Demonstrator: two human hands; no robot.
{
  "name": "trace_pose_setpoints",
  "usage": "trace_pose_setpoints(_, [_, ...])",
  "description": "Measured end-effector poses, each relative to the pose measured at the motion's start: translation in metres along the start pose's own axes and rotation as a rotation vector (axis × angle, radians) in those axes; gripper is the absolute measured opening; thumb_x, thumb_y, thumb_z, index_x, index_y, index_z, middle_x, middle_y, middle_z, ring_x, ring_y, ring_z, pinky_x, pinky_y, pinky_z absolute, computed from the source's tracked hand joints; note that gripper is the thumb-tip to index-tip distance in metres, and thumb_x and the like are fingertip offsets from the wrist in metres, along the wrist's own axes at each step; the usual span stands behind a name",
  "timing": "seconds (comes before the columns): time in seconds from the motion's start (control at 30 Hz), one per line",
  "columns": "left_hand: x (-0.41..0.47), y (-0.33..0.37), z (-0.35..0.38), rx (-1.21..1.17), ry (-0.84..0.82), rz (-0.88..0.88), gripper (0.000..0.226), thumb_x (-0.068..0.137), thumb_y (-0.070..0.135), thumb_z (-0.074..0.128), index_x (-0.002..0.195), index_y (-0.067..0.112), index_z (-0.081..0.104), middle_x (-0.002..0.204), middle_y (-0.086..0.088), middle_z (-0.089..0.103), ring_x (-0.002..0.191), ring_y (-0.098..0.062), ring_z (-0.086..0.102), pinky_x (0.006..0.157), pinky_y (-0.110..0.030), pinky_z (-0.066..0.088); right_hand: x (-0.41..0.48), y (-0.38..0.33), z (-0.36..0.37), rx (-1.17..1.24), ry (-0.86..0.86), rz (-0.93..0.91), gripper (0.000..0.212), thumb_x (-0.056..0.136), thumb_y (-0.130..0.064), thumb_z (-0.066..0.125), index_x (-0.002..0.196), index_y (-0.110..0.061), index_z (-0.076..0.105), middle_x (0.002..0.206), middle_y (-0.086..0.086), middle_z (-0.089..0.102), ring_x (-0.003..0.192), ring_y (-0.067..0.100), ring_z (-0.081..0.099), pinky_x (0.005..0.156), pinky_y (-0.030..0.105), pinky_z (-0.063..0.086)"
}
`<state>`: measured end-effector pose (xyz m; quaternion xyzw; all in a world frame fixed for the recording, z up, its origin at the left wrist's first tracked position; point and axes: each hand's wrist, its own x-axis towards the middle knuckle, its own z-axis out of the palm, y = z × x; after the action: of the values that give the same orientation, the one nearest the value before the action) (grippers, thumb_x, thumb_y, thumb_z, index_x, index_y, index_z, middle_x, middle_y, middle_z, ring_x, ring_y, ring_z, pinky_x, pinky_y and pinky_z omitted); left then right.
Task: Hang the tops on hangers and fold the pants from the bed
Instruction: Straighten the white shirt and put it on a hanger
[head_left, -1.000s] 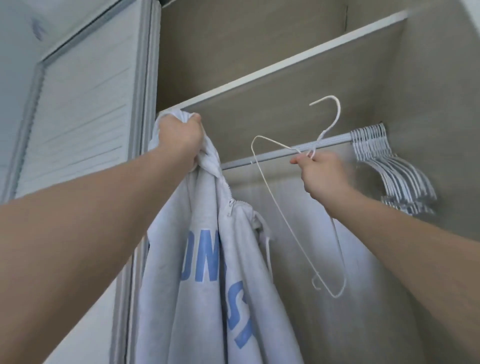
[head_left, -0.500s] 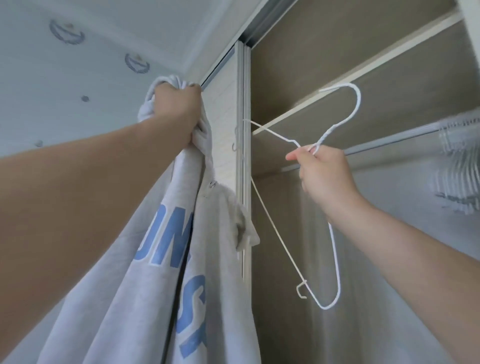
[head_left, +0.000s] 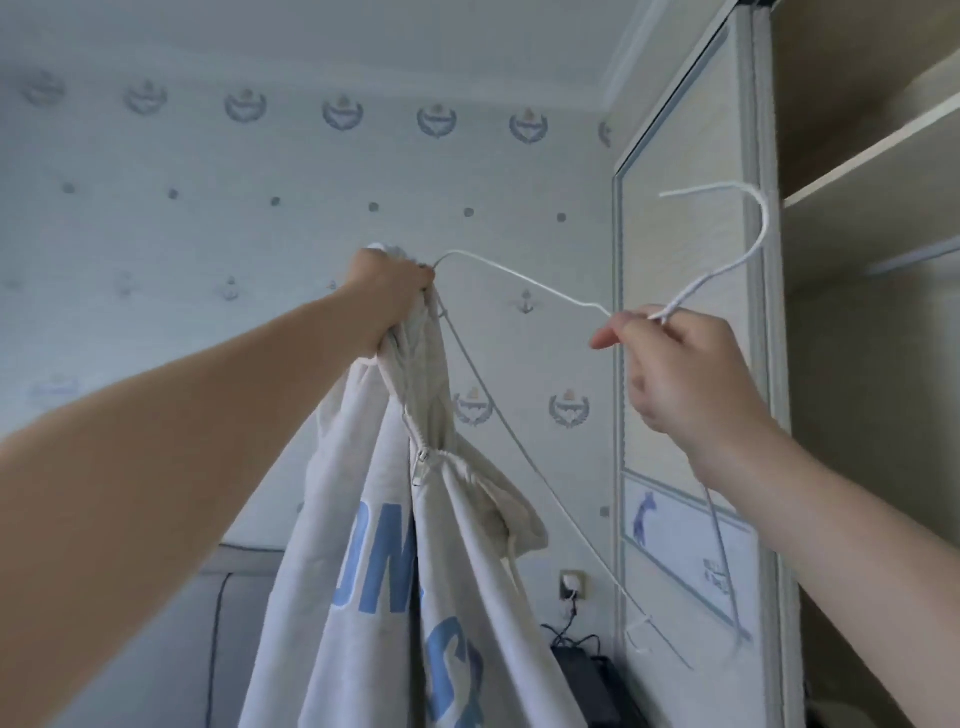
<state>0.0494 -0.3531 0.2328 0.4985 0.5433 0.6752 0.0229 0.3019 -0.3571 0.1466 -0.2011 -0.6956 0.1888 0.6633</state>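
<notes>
So the left hand (head_left: 387, 293) is up high with its fingers clenched round the bunched-up top of a light grey zip-up hoodie with big blue letters (head_left: 374, 571). The rest of the hoodie hangs straight down from that fist, zipper and hood flopping to the right. The right hand (head_left: 680, 374) pinches the twisted neck of a thin white wire hanger (head_left: 698, 285), thumb and fingers curled on it, hook pointing up. The hanger's left shoulder reaches right over to the left fist and seems to touch the fabric there; its bottom bar slopes down to the right, behind the hoodie. Far side is a pale wall with little crest patterns (head_left: 260, 218), with a wall socket (head_left: 571, 582) low down. On the right there's the light sliding wardrobe door (head_left: 680, 208) and a wooden shelf (head_left: 872, 171) inside.
</notes>
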Motion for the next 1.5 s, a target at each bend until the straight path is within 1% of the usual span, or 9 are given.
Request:
trace_pose_setpoints(0.3, [-0.047,-0.087,-0.172,0.587,-0.037,-0.094,0.031,0.091,0.034,0.069,0.098,0.008,0.051,0.079,-0.001,0.049,0.067,-0.017,0.047,0.064,-0.029,0.04,-0.165,-0.017,0.11,0.099,-0.223,-0.049,0.03,0.098,-0.042,0.05,0.077,-0.03,0.069,0.045,0.003,0.027,0.041,0.015,0.025,0.042,0.035,0.02])
trace_pose_setpoints(0.53, [-0.108,-0.116,-0.267,0.939,-0.285,-0.037,0.027,0.093,0.039,0.064,0.073,0.023,0.053,0.074,0.005,0.055,0.064,-0.01,0.052,0.054,-0.021,0.039,-0.268,-0.031,0.18,0.23,-0.373,0.118,0.029,0.098,-0.041,0.058,0.078,-0.025,0.071,0.041,-0.005,0.029,0.038,0.004,0.026,0.042,0.01,0.025])
trace_pose_setpoints(0.67, [-0.152,-0.126,-0.291,1.086,-0.508,0.0,0.015,0.095,0.02,0.057,0.098,0.009,0.067,0.097,-0.007,0.066,0.089,-0.023,0.062,0.079,-0.03,0.048,-0.305,-0.039,0.214,0.095,-0.44,0.023,0.028,0.103,-0.02,0.053,0.079,-0.021,0.068,0.039,-0.006,0.027,0.035,0.006,0.024,0.05,0.012,0.027])
trace_pose_setpoints(0.77, [-0.177,-0.137,-0.316,1.125,-0.508,-0.005,0.01,0.091,0.013,0.055,0.087,0.005,0.06,0.085,-0.009,0.06,0.077,-0.022,0.052,0.076,-0.035,0.047,-0.326,-0.045,0.243,0.038,-0.496,-0.009,0.028,0.102,-0.012,0.052,0.076,-0.011,0.064,0.041,-0.008,0.034,0.034,0.008,0.029,0.041,0.011,0.019])
trace_pose_setpoints(0.93, [-0.205,-0.157,-0.374,1.071,-0.309,-0.184,0.028,0.094,0.016,0.056,0.066,0.023,0.053,0.071,0.004,0.057,0.065,-0.015,0.055,0.056,-0.022,0.045,-0.358,-0.053,0.299,-0.027,-0.588,0.034,0.04,0.1,-0.013,0.058,0.061,-0.016,0.05,0.041,-0.009,0.034,0.036,0.014,0.034,0.044,0.022,0.023])
trace_pose_setpoints(1.13, [-0.253,-0.163,-0.416,0.852,-0.146,-0.361,0.041,0.089,0.009,0.052,0.051,0.023,0.052,0.044,0.018,0.044,0.042,-0.005,0.04,0.037,-0.017,0.031,-0.39,-0.082,0.346,0.168,-0.488,-0.024,0.033,0.1,-0.013,0.055,0.07,0.0,0.062,0.045,-0.008,0.04,0.046,0.02,0.043,0.047,0.014,0.027])
trace_pose_setpoints(1.3, [-0.283,-0.159,-0.429,0.654,-0.03,-0.48,0.014,0.088,0.012,0.059,0.086,0.006,0.072,0.069,0.002,0.056,0.063,-0.013,0.049,0.055,-0.025,0.041,-0.412,-0.088,0.377,0.197,-0.811,0.192,0.033,0.104,-0.023,0.048,0.089,-0.001,0.067,0.054,-0.009,0.043,0.053,0.008,0.044,0.058,0.027,0.035])
trace_pose_setpoints(1.4, [-0.303,-0.157,-0.423,0.605,-0.099,-0.513,0.01,0.085,0.015,0.065,0.08,0.014,0.074,0.07,0.003,0.064,0.064,-0.015,0.058,0.058,-0.021,0.048,-0.417,-0.093,0.379,0.336,-0.725,0.245,0.031,0.101,-0.022,0.053,0.084,-0.001,0.068,0.049,-0.002,0.04,0.046,0.008,0.04,0.05,0.017,0.028])
trace_pose_setpoints(1.5, [-0.323,-0.159,-0.416,0.424,-0.162,-0.657,0.021,0.08,0.021,0.069,0.097,0.012,0.076,0.101,-0.018,0.074,0.094,-0.033,0.073,0.091,-0.048,0.058,-0.428,-0.089,0.378,0.411,-0.68,0.399,0.03,0.1,-0.02,0.055,0.073,-0.01,0.062,0.051,-0.008,0.045,0.048,0.006,0.037,0.052,0.018,0.028])
